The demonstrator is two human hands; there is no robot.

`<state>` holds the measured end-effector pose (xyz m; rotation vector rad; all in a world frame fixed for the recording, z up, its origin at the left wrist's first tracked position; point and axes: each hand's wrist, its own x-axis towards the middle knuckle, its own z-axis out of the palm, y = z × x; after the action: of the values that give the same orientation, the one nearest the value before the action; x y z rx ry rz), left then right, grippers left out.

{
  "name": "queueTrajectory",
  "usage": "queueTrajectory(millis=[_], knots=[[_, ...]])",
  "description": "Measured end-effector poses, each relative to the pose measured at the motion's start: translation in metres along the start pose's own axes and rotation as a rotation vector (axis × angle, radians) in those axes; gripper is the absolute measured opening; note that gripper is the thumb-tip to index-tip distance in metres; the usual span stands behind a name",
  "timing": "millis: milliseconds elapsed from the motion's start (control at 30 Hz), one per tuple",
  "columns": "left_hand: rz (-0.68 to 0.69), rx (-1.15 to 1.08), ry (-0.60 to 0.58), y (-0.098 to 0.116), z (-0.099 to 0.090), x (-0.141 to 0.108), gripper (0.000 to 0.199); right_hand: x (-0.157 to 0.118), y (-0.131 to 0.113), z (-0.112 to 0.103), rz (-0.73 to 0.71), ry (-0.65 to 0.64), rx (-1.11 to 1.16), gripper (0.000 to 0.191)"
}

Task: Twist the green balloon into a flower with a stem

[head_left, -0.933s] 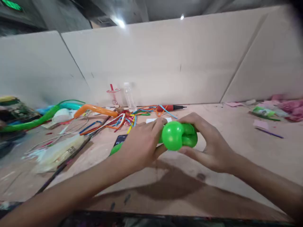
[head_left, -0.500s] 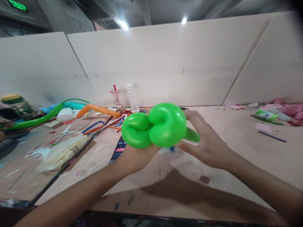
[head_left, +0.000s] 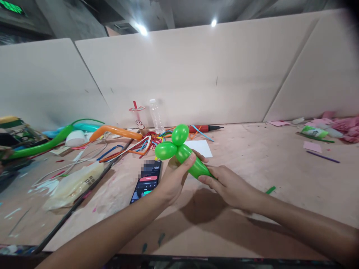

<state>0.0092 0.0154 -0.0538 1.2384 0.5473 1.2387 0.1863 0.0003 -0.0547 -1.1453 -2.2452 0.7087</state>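
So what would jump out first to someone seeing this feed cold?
The bright green twisted balloon at centre, gripped by the left hand and right hand above the table. Behind it to the left lies a tangle of coloured uninflated balloons, with a phone just below the left hand.

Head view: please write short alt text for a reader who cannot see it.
Both hands hold a twisted green balloon above a cluttered table: left hand near its bubbles, right hand on its tail. A phone lies nearby.

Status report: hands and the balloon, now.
Left hand and right hand both grip the twisted green balloon. Held above the table. Phone lies beneath.
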Motion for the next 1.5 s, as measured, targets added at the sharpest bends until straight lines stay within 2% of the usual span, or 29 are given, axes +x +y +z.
queueTrajectory(millis=[100,300,400,467,567,633,700,767,833,900,1000,1067,1167,1233,1300,1333,1433,1500], knots=[[0.025,-0.003,-0.020,-0.001,0.001,-0.001,0.025,-0.001,-0.003,0.000,0.012,0.008,0.017,0.035],[0.028,0.013,0.098,-0.010,0.000,0.000,0.031,-0.008,-0.002,-0.003,0.055,-0.056,-0.008,0.044],[0.000,0.113,0.088,-0.008,-0.005,0.000,0.032,-0.009,0.003,-0.002,0.101,-0.092,-0.065,0.042],[-0.060,0.210,0.043,0.001,-0.014,0.001,0.029,-0.007,0.008,-0.004,0.129,-0.064,-0.104,0.040],[-0.155,0.353,-0.102,0.022,-0.039,0.006,0.047,-0.002,0.017,-0.009,0.134,0.043,-0.157,0.041],[-0.158,0.451,-0.180,0.035,-0.060,0.011,0.054,0.002,0.022,-0.014,0.133,0.101,-0.178,0.040],[-0.129,0.513,-0.206,0.042,-0.076,0.014,0.050,0.004,0.025,-0.017,0.131,0.122,-0.191,0.039],[-0.116,0.515,-0.206,0.042,-0.081,0.014,0.047,0.005,0.025,-0.016,0.122,0.112,-0.212,0.037],[-0.125,0.486,-0.165,0.035,-0.073,0.009,0.045,0.004,0.021,-0.012,0.087,0.073,-0.230,0.033],[-0.140,0.435,-0.092,0.025,-0.055,0.001,0.042,0.001,0.015,-0.006,0.058,-0.003,-0.235,0.027],[-0.133,0.125,-0.069,0.010,-0.022,-0.010,0.041,-0.006,0.004,0.002,0.073,-0.118,-0.261,0.029],[-0.123,-0.019,-0.057,0.004,-0.007,-0.012,0.036,-0.011,-0.002,0.004,0.055,-0.130,-0.260,0.034],[-0.144,-0.059,-0.016,0.008,-0.002,-0.004,0.040,-0.016,-0.004,-0.001,-0.056,-0.088,-0.204,0.037],[-0.195,0.035,-0.001,0.019,-0.009,0.007,0.044,-0.015,-0.001,-0.009,-0.113,-0.003,-0.185,0.030],[-0.203,0.201,-0.037,0.037,-0.016,0.019,0.044,-0.013,0.004,-0.018,-0.184,0.215,-0.238,0.020],[-0.145,0.296,-0.035,0.047,-0.019,0.023,0.043,-0.011,0.006,-0.023,-0.245,0.360,-0.295,0.017],[0.037,0.631,0.028,0.078,-0.019,0.032,0.039,-0.010,0.012,-0.036,-0.466,0.719,-0.496,0.036],[0.158,1.013,0.065,0.094,-0.015,0.032,0.036,-0.013,0.014,-0.042,-0.530,0.810,-0.564,0.049]])
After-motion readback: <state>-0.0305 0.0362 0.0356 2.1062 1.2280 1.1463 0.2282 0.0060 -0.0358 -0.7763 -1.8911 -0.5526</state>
